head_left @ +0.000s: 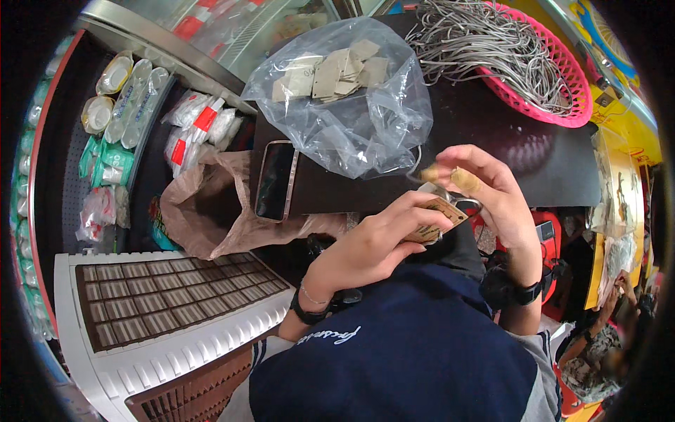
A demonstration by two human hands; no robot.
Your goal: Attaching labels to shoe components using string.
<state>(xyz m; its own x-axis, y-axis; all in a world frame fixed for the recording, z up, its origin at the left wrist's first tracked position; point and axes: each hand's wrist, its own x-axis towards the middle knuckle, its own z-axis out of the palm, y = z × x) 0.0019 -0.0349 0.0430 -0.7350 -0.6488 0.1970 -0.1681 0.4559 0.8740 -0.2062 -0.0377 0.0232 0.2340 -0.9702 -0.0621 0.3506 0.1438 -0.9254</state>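
Note:
My left hand (376,243) is closed around a small tan cardboard tag (450,210) with dark print, above my lap at the table's front edge. Right beside it, the bent fingers of my right hand (496,190) come together on a thin grey cord (418,160), part of which the fingers hide. Tan tape wraps some of this hand's fingertips. Beyond my hands, a clear plastic bag (337,141) lies on the dark table (457,119), with a heap of similar cardboard tags (344,74) on it or in it.
A pink basket (580,105) of loose grey cords (499,53) stands at the far right. Left of the bag lies a phone (276,181). A brownish plastic bag (211,204) hangs open by the table, above a white appliance with a grille (169,295). Packaged goods (116,112) fill the left shelves.

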